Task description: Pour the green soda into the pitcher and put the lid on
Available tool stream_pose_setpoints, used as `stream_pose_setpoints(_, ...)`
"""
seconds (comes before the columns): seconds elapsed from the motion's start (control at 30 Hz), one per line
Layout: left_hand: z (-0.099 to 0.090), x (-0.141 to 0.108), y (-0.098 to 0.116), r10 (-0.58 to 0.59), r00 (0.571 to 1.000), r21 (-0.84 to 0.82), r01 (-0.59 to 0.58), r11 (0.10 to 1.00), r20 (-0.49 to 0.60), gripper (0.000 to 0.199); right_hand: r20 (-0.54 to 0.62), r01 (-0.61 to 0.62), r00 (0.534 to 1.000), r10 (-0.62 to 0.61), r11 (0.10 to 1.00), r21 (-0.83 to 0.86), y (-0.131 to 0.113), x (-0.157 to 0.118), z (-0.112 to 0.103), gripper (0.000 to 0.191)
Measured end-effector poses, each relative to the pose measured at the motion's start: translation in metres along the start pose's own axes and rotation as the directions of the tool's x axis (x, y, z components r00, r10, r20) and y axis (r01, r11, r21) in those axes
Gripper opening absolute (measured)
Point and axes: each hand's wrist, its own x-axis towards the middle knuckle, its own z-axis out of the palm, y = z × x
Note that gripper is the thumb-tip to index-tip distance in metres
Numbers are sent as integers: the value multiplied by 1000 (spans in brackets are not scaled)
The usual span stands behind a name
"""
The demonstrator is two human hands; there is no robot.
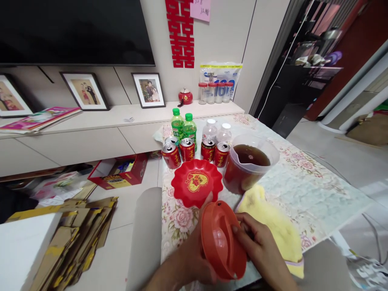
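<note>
My left hand [194,258] is wrapped round the left side of a round, orange-red plastic lid [218,238] with a raised ridge across its middle. At the lid's right edge, the thumb and fingers of my right hand [257,242] are closed on the rim. The lid is tilted above the near part of the table. Just beyond it lies a red scalloped plate [182,190] with a gold heart pattern. To the right, a clear plastic pitcher [242,178] holds brown liquid. A yellow cloth [275,226] lies beside my right hand, partly hidden by it.
Several red drink cans [187,151] stand behind the plate. Behind them are green-capped bottles [190,129] and white-capped bottles [209,130]. A flowered tablecloth [306,190] covers the table. Flattened cardboard [75,238] and a red box [133,176] lie on the floor at left.
</note>
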Motion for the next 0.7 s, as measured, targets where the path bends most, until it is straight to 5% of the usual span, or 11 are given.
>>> stream_pose_setpoints(0.17, 17, 5, 13, 123, 992, 132, -119, 984, -20, 140, 7, -12, 1000, 12, 999, 46, 3, 6, 5, 42)
stream_pose_setpoints(0.37, 18, 10, 15, 112, 980, -29, -119, 993, -164, 149, -103, 35, 994, -35, 999, 1, 10, -2, -6, 50)
stream_pose_setpoints(0.47, 20, 13, 16, 118, 951, -116, -156, 981, -286, 141, -267, 256, 917, -297, 950, -177, 9, -14, -4, 39)
stream_pose_setpoints(0.57, 31, 16, 18, 112, 945, -171, -171, 970, -307, 130, -281, 440, 795, -537, 830, -342, 8, -23, 11, 38)
stream_pose_setpoints(0.7, 41, 18, 17, 120, 946, -166, -176, 970, -300, 127, -309, 389, 765, -565, 788, -477, 16, -27, 15, 45)
